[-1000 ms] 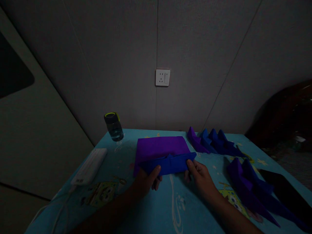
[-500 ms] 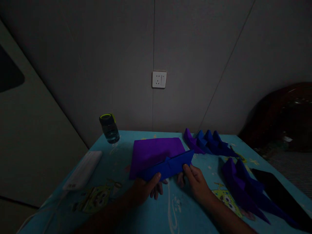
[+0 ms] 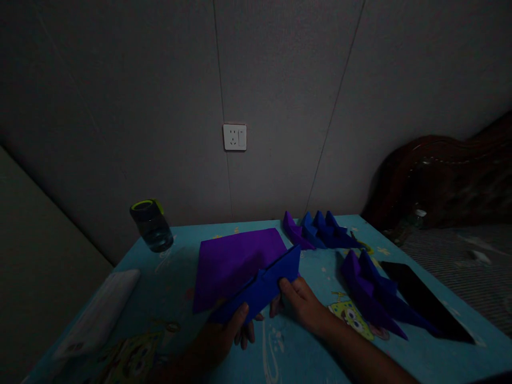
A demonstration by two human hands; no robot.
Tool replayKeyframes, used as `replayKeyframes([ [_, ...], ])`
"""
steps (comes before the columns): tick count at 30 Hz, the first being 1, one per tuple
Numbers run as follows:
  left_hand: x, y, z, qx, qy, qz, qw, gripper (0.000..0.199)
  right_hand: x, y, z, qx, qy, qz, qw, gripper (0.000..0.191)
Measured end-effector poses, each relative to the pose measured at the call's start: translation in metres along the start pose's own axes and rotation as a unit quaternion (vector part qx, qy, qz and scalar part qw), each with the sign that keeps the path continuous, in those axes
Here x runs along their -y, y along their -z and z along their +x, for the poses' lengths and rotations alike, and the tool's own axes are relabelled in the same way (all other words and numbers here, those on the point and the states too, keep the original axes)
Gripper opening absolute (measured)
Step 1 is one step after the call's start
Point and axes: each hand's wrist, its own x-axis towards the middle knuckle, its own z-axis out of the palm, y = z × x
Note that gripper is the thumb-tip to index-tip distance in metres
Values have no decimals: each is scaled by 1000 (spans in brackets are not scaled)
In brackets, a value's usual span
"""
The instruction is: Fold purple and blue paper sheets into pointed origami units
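Observation:
A folded blue paper piece [image 3: 264, 285] is held up between both hands over the table, slanting up toward the right. My left hand [image 3: 226, 330] grips its lower left part, thumb on the near face and fingers beneath. Near its right end, my right hand [image 3: 300, 301] pinches it between thumb and fingers. Behind lies a flat purple sheet [image 3: 228, 258], partly covered by the blue piece. Several folded paper boats [image 3: 326, 233] stand in a row at the back right. Closer in on the right, a purple boat [image 3: 364, 290] rests against a blue one [image 3: 390, 298].
A water bottle [image 3: 154, 229] stands at the table's back left, with a white flat object [image 3: 100, 312] nearer me. A black flat object [image 3: 428, 304] lies by the right edge of the blue patterned tablecloth [image 3: 296, 352]. Beyond is a bed with a dark headboard [image 3: 448, 165].
The view has turned to the right, so most things appear further left. The blue piece is tilted more steeply, its left end lower, and both hands still hold it.

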Motion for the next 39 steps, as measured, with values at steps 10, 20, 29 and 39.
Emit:
replayKeyframes([
  [10, -14, 3, 0, -34, 0, 26, 999, 55, -7, -3, 4, 13, 14, 3, 1000, 76],
  [20, 9, 7, -2, -41, -41, 60, 997, 65, 2, 0, 3, -7, -7, 17, 1000, 79],
  [29, 19, 9, 5, -167, -102, 202, 960, 47, -7, -3, 13, -55, -31, 19, 998, 68],
  [39, -7, 13, 2, 22, -199, 467, 861, 72, -8, -7, 8, -109, -103, 43, 988, 58],
])
